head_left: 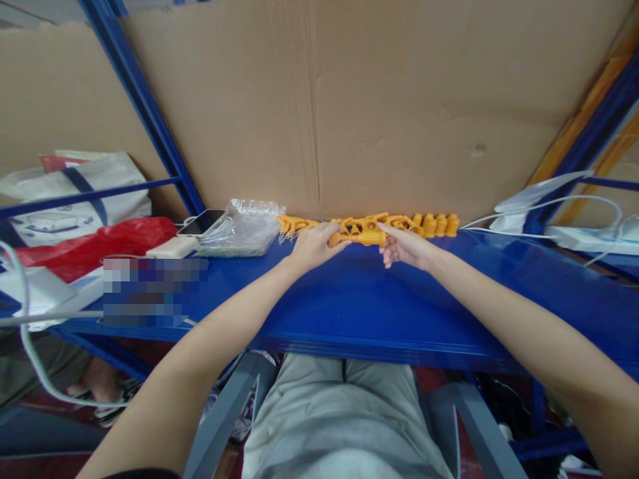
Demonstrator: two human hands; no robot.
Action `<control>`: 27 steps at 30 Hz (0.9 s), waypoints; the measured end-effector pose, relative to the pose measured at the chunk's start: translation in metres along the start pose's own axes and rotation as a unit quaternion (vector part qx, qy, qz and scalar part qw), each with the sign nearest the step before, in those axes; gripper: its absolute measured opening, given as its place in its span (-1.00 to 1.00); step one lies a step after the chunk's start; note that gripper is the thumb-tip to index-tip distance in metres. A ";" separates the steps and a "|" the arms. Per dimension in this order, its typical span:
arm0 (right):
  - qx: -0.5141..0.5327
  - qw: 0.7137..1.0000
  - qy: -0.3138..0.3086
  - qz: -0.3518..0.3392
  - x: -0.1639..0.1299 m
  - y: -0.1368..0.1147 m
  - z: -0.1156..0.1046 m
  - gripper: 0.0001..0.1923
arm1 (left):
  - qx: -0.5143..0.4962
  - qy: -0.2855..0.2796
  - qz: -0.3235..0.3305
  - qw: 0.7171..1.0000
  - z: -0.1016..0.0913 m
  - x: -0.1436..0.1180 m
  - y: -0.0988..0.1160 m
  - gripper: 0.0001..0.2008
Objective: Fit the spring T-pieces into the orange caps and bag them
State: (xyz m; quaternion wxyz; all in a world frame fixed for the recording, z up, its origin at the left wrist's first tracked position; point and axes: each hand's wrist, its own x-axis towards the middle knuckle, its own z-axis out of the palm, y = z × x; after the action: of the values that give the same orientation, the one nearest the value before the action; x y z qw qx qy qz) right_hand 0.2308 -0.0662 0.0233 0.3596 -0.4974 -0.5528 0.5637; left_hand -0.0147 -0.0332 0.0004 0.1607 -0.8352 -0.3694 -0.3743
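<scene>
Two hands meet at the back of the blue shelf [349,299]: left hand [313,245] and right hand [407,246] each close fingers on one orange plastic piece [363,234] in a row of orange parts [379,225] along the cardboard wall [399,120]. Four capped parts [439,225] stand lined up at right; looser clips [294,226] lie at left, seemingly unsorted. Room is tight behind, open toward the shelf's front edge; plastic bag [247,226] sits close at left, cables [549,219] at right.

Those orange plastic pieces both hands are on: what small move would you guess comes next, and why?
Probably pressing the two ends together. The left hand and right hand grip one orange piece from either side, at the back of the blue bench. Finished-looking orange caps stand in a row just right of it, so it likely joins them afterwards.
</scene>
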 end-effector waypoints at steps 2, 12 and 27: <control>0.002 1.000 -0.012 0.000 0.000 0.001 0.000 -0.38 | -0.004 0.000 -0.002 1.000 0.000 0.000 0.001 -0.69; -0.008 0.999 -0.011 -0.029 0.000 0.004 -0.001 -0.54 | -0.035 -0.034 -0.043 0.998 0.004 0.003 -0.001 -0.71; -0.011 0.939 0.200 -0.278 0.026 0.009 -0.028 -0.60 | 0.143 -0.246 -0.219 0.933 -0.006 0.002 -0.045 -0.50</control>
State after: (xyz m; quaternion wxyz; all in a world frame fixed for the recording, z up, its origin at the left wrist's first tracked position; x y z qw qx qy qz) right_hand 0.2522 -0.0351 0.0129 0.6000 -0.4302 -0.5915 0.3240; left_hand -0.0497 -0.0051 0.0059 0.0969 -0.7675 -0.6209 -0.1264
